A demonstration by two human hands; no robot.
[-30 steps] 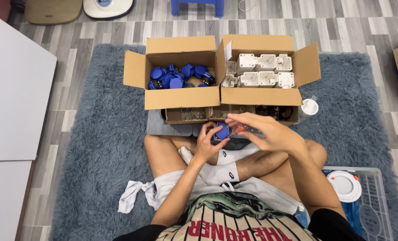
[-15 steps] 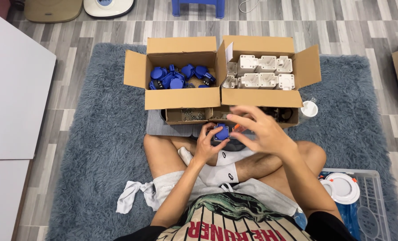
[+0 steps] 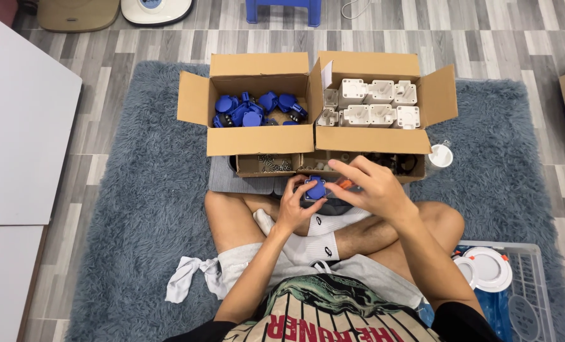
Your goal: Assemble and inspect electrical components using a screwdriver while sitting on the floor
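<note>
A: Where is this?
B: A grey shag rug [image 3: 124, 190] on a plank floor [image 3: 485, 31]; two open cardboard boxes [image 3: 260, 139].
A: And the hands?
B: The left hand [image 3: 293, 209] grips a blue part [image 3: 315, 189] over the lap; the right hand [image 3: 371, 187] is curled beside it, holding something orange.

Rug [image 3: 137, 190] — grey, shaggy | on it: two cardboard boxes [image 3: 260, 139] — white cloth [image 3: 187, 282], perhaps

Matt cardboard boxes [image 3: 260, 139] w/ smooth blue plastic parts [image 3: 254, 111], shaggy grey rug [image 3: 137, 190].
</note>
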